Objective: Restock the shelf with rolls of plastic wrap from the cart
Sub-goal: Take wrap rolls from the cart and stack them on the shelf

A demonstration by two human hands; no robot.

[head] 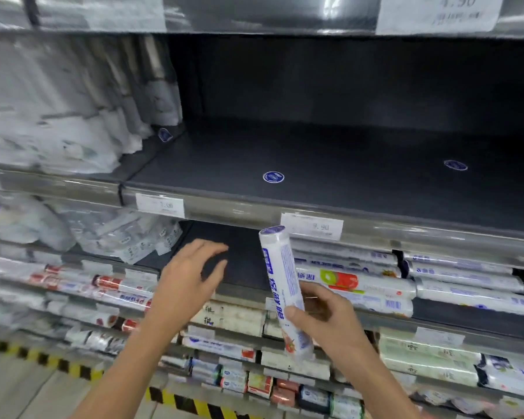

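Right hand [321,316] grips the lower part of a white plastic-wrap roll with blue lettering [280,279], thumb across its front, fingers curled behind. I see the roll standing nearly upright, its top leaning a little left. Its blue-capped upper end sits just below the front lip of the wide dark grey shelf board [315,158], close beside a white price tag reading 9.90 [312,226] on that lip.

Left hand [191,267] holds nothing. Its fingers are loosely spread and slightly bent, palm down, below the board's front edge and before a bare dark gap on the next level down.

On the board itself I note a round blue sticker [273,177] near the front and a second blue sticker [455,165] further right. Left of the board: blurred white bagged packs [58,116]. Below the board and right of the held roll: stacked white wrap rolls [375,285] lying on their sides. Far below the board: a yellow-and-black striped floor line [43,359].
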